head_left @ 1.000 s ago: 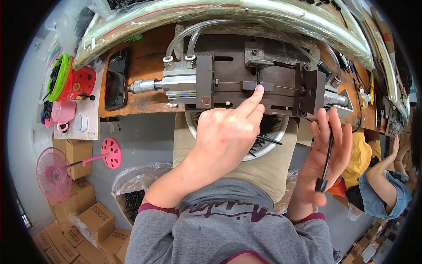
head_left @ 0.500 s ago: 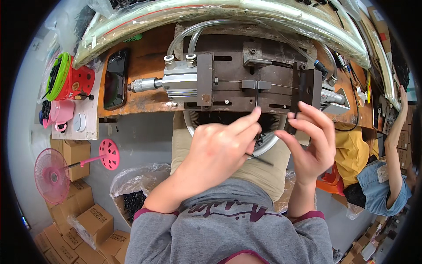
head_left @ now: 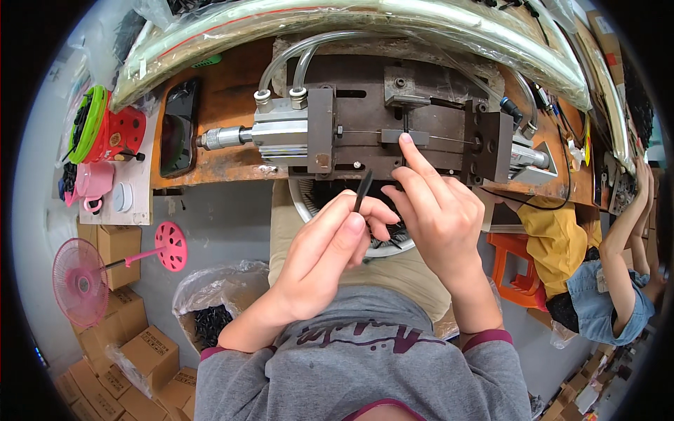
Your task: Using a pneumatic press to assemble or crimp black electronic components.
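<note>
My left hand [head_left: 326, 245] is closed on a thin black strip [head_left: 363, 191], which points up and away between thumb and fingers. My right hand [head_left: 442, 217] reaches over the bench edge with its index finger stretched out; the fingertip rests on a small grey slotted block [head_left: 393, 136] in the middle of the metal fixture [head_left: 365, 156]. A slim black piece [head_left: 405, 119] shows just beyond that fingertip, running toward a bracket [head_left: 400, 90]. The other right fingers are loosely bent, and I see nothing gripped in them. Thin rods run from both sides to the block.
Air cylinders [head_left: 281, 133] with clear hoses flank the fixture. Below the bench edge, a white-rimmed basket [head_left: 303, 203] of black pieces sits at my lap. A phone [head_left: 180, 126] and a red bucket [head_left: 126, 135] stand left; another person [head_left: 611, 281] works at right.
My left hand has drawn back from the block and turned the black strip upward. My right hand has moved left and forward, bringing its index fingertip onto the block.
</note>
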{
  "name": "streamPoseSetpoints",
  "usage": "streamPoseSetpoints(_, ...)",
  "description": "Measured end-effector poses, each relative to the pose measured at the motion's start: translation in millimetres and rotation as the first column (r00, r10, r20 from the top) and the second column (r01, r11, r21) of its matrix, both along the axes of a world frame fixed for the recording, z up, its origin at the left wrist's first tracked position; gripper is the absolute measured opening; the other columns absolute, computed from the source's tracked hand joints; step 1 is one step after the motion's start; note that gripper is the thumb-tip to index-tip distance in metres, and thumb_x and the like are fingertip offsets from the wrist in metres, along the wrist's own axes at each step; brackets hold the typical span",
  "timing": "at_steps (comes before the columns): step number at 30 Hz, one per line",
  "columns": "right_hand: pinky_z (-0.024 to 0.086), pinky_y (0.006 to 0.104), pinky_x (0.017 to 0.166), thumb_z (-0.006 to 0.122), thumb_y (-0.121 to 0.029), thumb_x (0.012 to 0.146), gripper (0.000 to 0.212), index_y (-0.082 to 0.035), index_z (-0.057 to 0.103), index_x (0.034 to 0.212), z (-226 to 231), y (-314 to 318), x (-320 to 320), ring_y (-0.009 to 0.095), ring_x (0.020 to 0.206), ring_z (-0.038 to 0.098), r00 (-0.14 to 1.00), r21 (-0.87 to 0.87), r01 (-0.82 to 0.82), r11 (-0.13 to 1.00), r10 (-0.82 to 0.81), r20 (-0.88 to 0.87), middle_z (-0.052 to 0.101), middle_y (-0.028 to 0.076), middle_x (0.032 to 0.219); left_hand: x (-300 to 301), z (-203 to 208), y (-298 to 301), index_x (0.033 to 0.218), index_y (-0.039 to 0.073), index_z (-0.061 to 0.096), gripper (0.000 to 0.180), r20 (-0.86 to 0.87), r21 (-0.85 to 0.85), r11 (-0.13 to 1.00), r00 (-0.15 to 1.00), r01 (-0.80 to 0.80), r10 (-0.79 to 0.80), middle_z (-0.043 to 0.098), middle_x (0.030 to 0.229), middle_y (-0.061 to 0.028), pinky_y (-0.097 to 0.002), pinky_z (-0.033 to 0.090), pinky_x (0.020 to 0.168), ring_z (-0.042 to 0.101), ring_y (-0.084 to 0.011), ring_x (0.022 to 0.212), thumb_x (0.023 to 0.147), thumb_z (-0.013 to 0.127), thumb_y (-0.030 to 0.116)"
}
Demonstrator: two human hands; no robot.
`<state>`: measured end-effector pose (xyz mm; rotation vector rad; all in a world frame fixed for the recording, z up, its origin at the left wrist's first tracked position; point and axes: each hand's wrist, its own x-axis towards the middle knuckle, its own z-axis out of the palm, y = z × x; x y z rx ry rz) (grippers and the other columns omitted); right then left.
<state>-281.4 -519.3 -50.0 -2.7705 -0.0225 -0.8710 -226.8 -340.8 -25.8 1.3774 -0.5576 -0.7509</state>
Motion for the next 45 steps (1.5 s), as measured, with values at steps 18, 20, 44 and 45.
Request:
streamPoseSetpoints(18,0.043,0.0190,0.053,0.071,-0.006,0.088,0.014,0.000,0.073,0.100,35.9,6.3,1.1,0.002,0.063,0.057,0.948,0.914,-0.169,0.369,0.316,0.047,0.069,0.007,0.095,-1.3,7.7,10.5,0.123,-0.005,0.060,0.031,-0.293,-0.111,0.987,0.945,0.117,-0.145,0.071,0.111,-0.0149,-0.0277,0.056,0.076,0.071,-0.0187,0.089,0.107,0.045,0.017)
streamPoseSetpoints(20,0.042,0.0182,0.055,0.072,-0.005,0.087,0.011,0.003,0.073,0.095,31.3,7.4,2.2,0.003,0.066,0.058,0.904,0.924,-0.217,0.315,0.423,0.068,0.068,0.006,0.091,-4.4,10.4,9.7,0.122,-0.005,0.061,0.029,-0.265,-0.128,0.983,0.951,0.131,-0.161,0.071,0.110,-0.0140,-0.0278,0.056,0.077,0.072,-0.0187,0.089,0.106,0.047,0.015)
streamPoseSetpoints(44,0.051,0.0246,0.072,0.075,0.007,0.078,0.026,0.002,0.073,0.104,38.9,37.9,15.7,0.011,0.085,0.062,0.896,0.943,-0.310,0.123,0.369,0.247,0.067,0.011,0.099,30.5,27.6,34.5,0.092,0.002,0.074,0.008,0.367,-0.104,0.938,0.864,-0.329,0.344,0.070,0.088,-0.0018,-0.0197,0.039,0.059,0.052,-0.0037,0.068,0.084,0.075,0.002)
streamPoseSetpoints(45,0.051,0.0244,0.072,0.075,0.007,0.079,0.027,0.002,0.073,0.106,39.4,40.0,14.8,0.011,0.085,0.062,0.910,0.950,-0.295,0.105,0.334,0.246,0.066,0.011,0.100,35.3,30.5,33.6,0.092,0.003,0.074,0.008,0.435,-0.134,0.924,0.817,-0.357,0.378,0.071,0.087,-0.0017,-0.0198,0.040,0.058,0.053,-0.0037,0.068,0.084,0.075,0.003)
